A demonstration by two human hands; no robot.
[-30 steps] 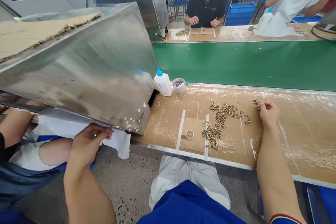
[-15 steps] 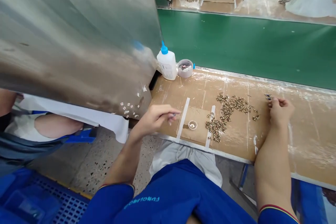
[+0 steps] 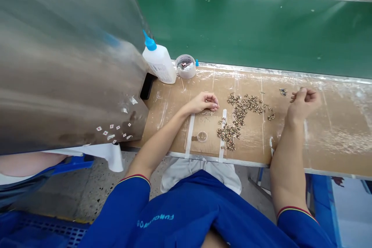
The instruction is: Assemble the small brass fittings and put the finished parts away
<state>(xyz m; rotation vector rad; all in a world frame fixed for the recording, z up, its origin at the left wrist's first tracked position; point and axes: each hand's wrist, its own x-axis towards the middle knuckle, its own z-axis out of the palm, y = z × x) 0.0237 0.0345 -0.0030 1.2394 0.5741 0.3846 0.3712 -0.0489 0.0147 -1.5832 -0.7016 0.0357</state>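
Observation:
A heap of small brass metal parts [image 3: 240,118] lies on the cardboard-covered bench [image 3: 328,131]. My left hand [image 3: 203,102] rests on the cardboard just left of the heap, fingers curled together; what they pinch is too small to name. My right hand [image 3: 302,100] is closed to the right of the heap, thumb and fingers pressed together beside a few dark small parts [image 3: 283,92]. A small round clear cap [image 3: 202,136] sits between two white tape strips [image 3: 189,133] near the front edge.
A white glue bottle with a blue nozzle [image 3: 158,60] and a small round tub [image 3: 186,66] stand at the back left. A big steel housing [image 3: 66,58] fills the left side. Behind the bench runs a green conveyor belt [image 3: 255,27]. Another person's leg [image 3: 26,162] shows lower left.
The view tilted down. My left hand came from below the steel housing up onto the bench beside the parts heap. My right hand stayed closed at the right of the heap.

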